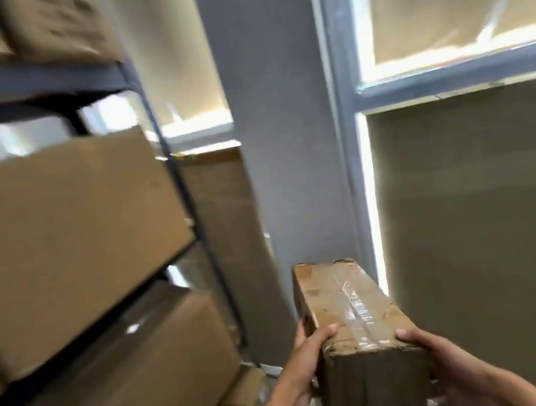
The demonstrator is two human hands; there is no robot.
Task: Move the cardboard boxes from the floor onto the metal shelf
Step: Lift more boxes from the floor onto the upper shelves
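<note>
A long, narrow cardboard box (348,308) sealed with clear tape is held up in the air at the lower middle of the view. My left hand (306,364) grips its near left corner, thumb on top. My right hand (452,369) grips its near right corner, thumb on the top edge. The dark metal shelf (187,193) stands to the left, tilted in the view, its levels filled with large cardboard boxes (67,243). The held box is to the right of the shelf's front post and apart from it.
A grey wall pillar (284,132) rises straight ahead. Windows covered with brown paper (485,208) fill the right side. More cardboard boxes (245,400) sit low beside the shelf, and a tall cardboard sheet (227,215) leans behind the post.
</note>
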